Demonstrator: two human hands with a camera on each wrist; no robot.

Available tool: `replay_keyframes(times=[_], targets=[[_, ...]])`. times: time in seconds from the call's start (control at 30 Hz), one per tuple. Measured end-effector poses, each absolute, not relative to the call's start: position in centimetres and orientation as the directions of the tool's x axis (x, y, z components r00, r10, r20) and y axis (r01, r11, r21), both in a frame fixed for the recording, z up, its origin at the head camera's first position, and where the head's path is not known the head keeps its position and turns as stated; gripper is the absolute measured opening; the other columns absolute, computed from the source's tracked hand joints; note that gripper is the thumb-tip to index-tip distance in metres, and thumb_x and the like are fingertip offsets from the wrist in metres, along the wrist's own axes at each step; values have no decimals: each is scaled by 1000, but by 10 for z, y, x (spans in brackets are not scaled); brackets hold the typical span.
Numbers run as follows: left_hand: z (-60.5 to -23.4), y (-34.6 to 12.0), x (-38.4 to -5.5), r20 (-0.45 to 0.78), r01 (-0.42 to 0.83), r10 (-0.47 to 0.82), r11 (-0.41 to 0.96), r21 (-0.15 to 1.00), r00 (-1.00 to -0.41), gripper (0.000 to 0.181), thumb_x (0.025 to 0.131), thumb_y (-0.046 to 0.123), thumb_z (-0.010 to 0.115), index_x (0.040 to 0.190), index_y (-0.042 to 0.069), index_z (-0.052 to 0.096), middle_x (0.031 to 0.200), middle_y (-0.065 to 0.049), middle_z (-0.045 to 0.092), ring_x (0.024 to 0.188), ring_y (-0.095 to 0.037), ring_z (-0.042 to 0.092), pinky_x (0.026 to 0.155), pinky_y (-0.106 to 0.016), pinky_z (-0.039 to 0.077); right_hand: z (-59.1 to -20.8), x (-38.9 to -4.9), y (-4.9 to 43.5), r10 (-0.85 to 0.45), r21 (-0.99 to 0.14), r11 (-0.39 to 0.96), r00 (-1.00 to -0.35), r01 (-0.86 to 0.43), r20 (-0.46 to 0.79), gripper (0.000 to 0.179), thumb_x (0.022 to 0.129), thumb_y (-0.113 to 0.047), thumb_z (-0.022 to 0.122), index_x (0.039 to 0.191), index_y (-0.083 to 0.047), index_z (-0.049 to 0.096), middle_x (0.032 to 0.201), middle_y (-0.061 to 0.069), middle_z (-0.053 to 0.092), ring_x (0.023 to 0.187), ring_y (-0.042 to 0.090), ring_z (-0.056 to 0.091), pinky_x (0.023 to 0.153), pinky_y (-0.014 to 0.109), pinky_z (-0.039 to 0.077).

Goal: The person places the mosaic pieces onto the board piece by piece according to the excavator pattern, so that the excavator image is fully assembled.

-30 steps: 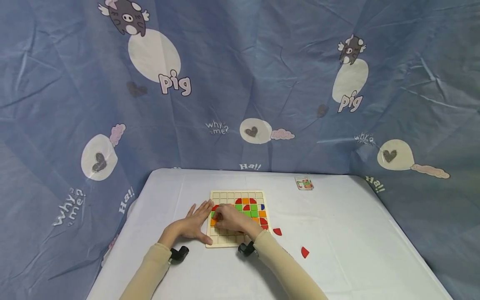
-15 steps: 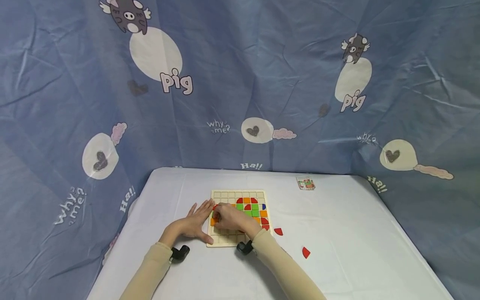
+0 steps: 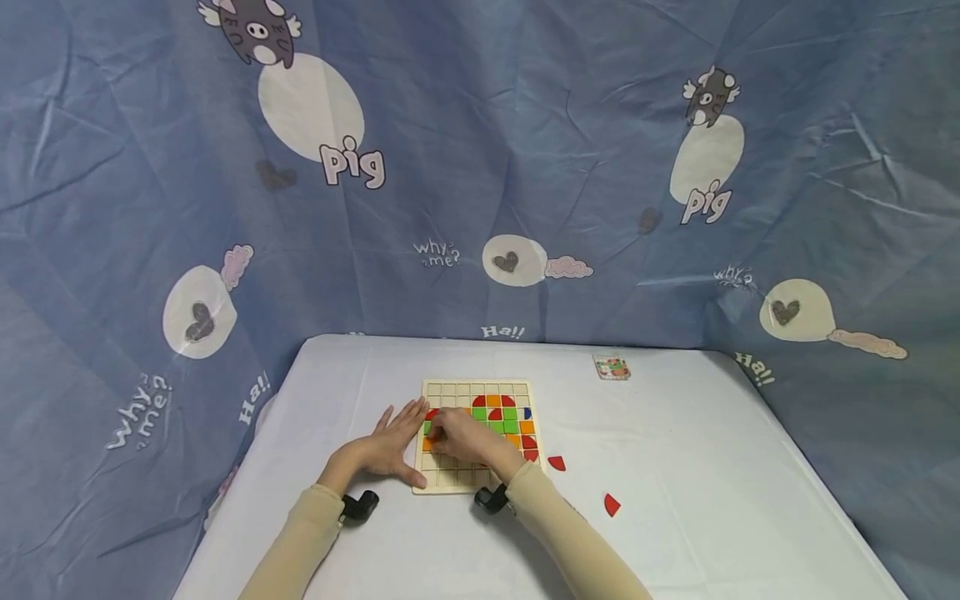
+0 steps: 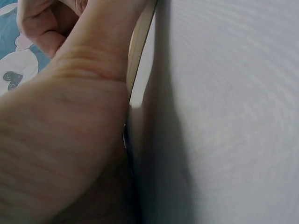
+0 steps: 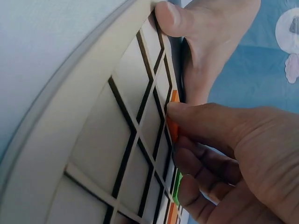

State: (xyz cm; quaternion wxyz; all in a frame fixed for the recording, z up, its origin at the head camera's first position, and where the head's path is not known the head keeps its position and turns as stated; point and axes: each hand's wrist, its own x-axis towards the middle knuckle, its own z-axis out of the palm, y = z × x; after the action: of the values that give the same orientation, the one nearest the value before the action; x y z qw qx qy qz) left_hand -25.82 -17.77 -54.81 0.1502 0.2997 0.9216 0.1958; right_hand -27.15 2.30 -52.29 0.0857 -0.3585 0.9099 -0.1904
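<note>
A pale wooden grid board point(image 3: 450, 477) lies flat, bearing red, orange, green and blue tiles. Spread fingers of my left hand point(image 3: 390, 450) rest along its left edge, the thumb at the front left corner. My right hand point(image 3: 467, 437) is over the board's left part. In the right wrist view its thumb and curled fingers pinch an orange tile point(image 5: 173, 129) at the grid, beside a green tile point(image 5: 177, 186). The right hand hides some middle tiles in the head view. The left wrist view shows mostly the left hand's wrist and the board's edge point(image 4: 136, 51).
Two loose red quarter-circle tiles, one close to the board's right edge point(image 3: 557, 463) and one farther right point(image 3: 612, 505), lie on the white tablecloth point(image 3: 697, 467). A small patterned card point(image 3: 612, 367) is at the back right. Blue printed cloth point(image 3: 450, 300) hangs behind the table.
The right hand's fingers have shifted slightly over the orange tile at the board's left side. My left hand stays in place, and the loose red tiles have not moved.
</note>
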Motion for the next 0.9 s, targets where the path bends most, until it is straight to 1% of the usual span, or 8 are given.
replay_keyframes(times=[0.17, 0.3, 0.4, 0.53, 0.6, 0.77, 0.83, 0.9], targets=[[-548, -178, -259, -157, 495, 607, 749, 441, -779, 130, 69, 64, 75, 154, -1, 0, 162, -20, -5, 149, -39, -4, 116, -64, -6, -525, -273, 27, -676, -475, 653, -737, -590, -15, 19, 85, -18, 75, 102, -10, 71, 94, -6, 67, 82, 1, 59, 75, 13, 51], [-547, -177, -259, -169, 489, 600, 759, 431, -782, 131, 68, 66, 74, 154, 1, -1, 162, -17, -6, 150, -37, -6, 117, -62, -7, -522, -272, 38, -674, -552, 606, -738, -572, 25, 21, 85, -18, 74, 102, -8, 68, 92, -5, 64, 79, 1, 55, 73, 13, 50], [-546, -177, -258, -176, 486, 595, 765, 422, -784, 131, 68, 66, 74, 154, 2, 0, 162, -17, -6, 150, -36, -6, 117, -61, -7, -513, -266, 53, -669, -598, 573, -742, -560, 55, 20, 86, -19, 73, 100, -7, 65, 90, -4, 62, 78, 4, 55, 71, 15, 50], [-549, -176, -258, -168, 483, 591, 765, 425, -789, 132, 66, 67, 75, 154, 0, 3, 162, -17, -4, 150, -37, -5, 117, -62, -6, -501, -254, 85, -660, -624, 563, -749, -542, 56, 20, 87, -18, 71, 102, -7, 63, 92, 0, 63, 82, 14, 59, 71, 18, 50], [-550, -175, -258, -173, 474, 581, 774, 419, -795, 133, 65, 69, 74, 155, 2, 3, 163, -15, -4, 150, -35, -5, 118, -60, -7, -498, -250, 105, -656, -615, 569, -752, -546, 61, 21, 87, -17, 71, 103, -7, 62, 94, 2, 63, 85, 17, 59, 72, 20, 50], [-554, -175, -259, -182, 452, 558, 791, 412, -810, 135, 62, 74, 73, 155, 6, 2, 163, -11, -5, 151, -31, -6, 119, -58, -8, -503, -240, 157, -625, -604, 595, -778, -529, 66, 23, 85, -18, 73, 103, -10, 61, 98, 2, 63, 88, 16, 57, 76, 28, 51], [-554, -175, -259, -180, 451, 558, 790, 416, -810, 135, 62, 74, 73, 155, 6, 2, 163, -11, -5, 151, -31, -6, 119, -58, -8, -510, -236, 177, -601, -620, 601, -797, -504, 65, 25, 83, -16, 75, 103, -10, 61, 98, 2, 63, 88, 17, 57, 76, 30, 51], [-554, -175, -259, -177, 452, 558, 789, 417, -811, 135, 62, 74, 73, 155, 6, 3, 163, -11, -4, 151, -32, -6, 119, -58, -7, -518, -233, 196, -567, -624, 620, -822, -475, 62, 28, 81, -16, 77, 103, -11, 61, 97, 1, 63, 86, 17, 56, 74, 28, 51]])
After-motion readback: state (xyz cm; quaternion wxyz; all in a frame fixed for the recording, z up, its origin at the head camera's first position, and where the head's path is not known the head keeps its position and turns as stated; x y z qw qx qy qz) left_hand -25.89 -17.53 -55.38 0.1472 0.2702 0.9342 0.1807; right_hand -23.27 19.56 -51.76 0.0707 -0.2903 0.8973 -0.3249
